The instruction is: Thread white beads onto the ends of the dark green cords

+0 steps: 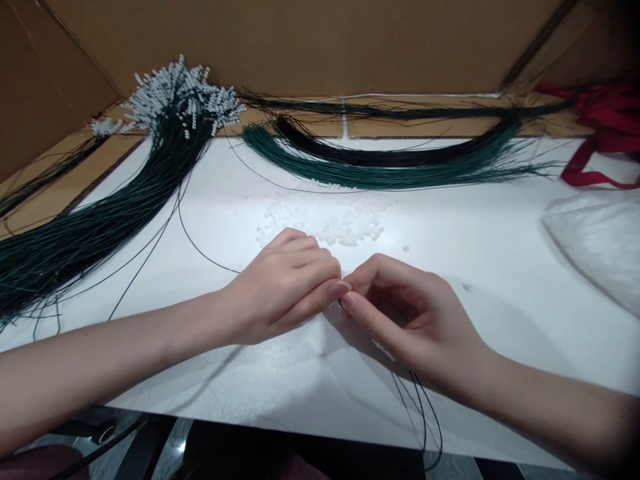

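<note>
Above the white table, my left hand (pixel 290 287) and my right hand (pixel 417 313) meet at their fingertips. Both are closed in a pinch on thin dark wire (pixel 341 303), of which only a short bit shows between the thumbs. Loops of dark wire (pixel 434 410) hang below my right hand over the table's front edge. Another thin wire (pixel 200 252) runs from behind my left hand toward the left bundle. Just beyond my fingers lies a scatter of small translucent white beads (pixel 325 221). Whether a bead is between my fingertips is hidden.
At left lies a thick bundle of dark green wires (pixel 145 187) with white beaded tips (pixel 183 100). Loose green wires (pixel 380 175) and black wires (pixel 380 157) lie at the back, before a cardboard wall (pixel 310 47). Red ribbon (pixel 607 127) and a clear plastic bag (pixel 600 233) are at right.
</note>
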`<state>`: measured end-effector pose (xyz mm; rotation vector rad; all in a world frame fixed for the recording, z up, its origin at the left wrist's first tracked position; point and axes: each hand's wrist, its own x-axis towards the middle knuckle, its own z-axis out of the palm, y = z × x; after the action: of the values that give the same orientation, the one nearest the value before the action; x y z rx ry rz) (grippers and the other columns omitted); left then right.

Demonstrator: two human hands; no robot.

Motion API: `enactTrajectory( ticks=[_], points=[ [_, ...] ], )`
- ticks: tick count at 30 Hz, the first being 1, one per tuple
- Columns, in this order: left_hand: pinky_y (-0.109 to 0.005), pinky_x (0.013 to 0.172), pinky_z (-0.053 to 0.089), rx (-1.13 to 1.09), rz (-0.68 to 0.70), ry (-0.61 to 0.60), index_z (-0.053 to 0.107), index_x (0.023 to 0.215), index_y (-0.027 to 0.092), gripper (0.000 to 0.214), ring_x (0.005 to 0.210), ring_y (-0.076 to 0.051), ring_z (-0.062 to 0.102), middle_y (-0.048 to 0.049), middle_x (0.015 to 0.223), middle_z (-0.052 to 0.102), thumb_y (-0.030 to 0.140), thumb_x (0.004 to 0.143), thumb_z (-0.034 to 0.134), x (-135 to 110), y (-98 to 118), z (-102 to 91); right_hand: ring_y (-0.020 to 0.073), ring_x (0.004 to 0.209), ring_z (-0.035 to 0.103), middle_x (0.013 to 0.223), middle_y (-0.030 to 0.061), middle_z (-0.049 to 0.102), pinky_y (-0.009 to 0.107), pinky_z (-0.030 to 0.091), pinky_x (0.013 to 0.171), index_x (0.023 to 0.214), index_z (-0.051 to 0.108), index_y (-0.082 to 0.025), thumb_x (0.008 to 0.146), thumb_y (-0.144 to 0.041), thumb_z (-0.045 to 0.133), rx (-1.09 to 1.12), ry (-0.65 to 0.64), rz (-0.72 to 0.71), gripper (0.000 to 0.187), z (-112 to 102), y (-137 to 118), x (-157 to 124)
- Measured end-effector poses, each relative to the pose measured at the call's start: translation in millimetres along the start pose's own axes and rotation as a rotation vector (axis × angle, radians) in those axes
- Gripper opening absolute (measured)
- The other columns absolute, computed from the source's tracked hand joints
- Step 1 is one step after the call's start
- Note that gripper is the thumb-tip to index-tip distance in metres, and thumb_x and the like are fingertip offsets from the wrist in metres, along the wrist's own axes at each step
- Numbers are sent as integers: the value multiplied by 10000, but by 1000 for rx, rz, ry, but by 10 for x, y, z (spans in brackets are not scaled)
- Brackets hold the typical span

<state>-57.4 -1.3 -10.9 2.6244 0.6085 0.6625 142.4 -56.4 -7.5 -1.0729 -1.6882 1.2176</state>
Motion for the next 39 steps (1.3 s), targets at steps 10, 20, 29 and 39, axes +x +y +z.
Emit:
enactTrajectory(
  ticks=[10, 20, 29, 39],
  points=[
    [-343, 826, 351, -52, -3, 4, 512, 802, 163, 373, 704, -136, 446, 12, 712, 507, 359, 1059, 328, 8, -21, 13, 95, 586, 505, 690, -39, 586, 230, 381, 507, 882, 548, -199, 858, -159, 707, 115, -19, 40, 166, 14, 59, -14],
    [-314, 830, 369, -120, 37, -57, 533, 840, 172, 337, 753, -138, 479, 12, 739, 543, 348, 1060, 349, 18, -70, 9, 109, 553, 525, 676, -59, 627, 231, 363, 494, 1030, 406, -264, 914, -231, 650, 139, -97, 76, 272, 2, 71, -24],
    [-307, 803, 390, -99, 32, -57, 516, 804, 178, 313, 746, -140, 485, 13, 702, 544, 323, 1047, 384, 14, -64, 24, 111, 559, 519, 658, -71, 591, 234, 357, 500, 1068, 393, -273, 921, -234, 635, 124, -117, 72, 286, 7, 71, -20],
    [-303, 772, 399, -82, 62, -14, 509, 761, 166, 299, 701, -129, 486, 20, 660, 502, 277, 1028, 434, 15, -63, 25, 107, 572, 524, 663, -73, 579, 230, 349, 499, 1081, 401, -274, 934, -237, 629, 111, -135, 56, 275, 8, 79, -21]
  ],
)
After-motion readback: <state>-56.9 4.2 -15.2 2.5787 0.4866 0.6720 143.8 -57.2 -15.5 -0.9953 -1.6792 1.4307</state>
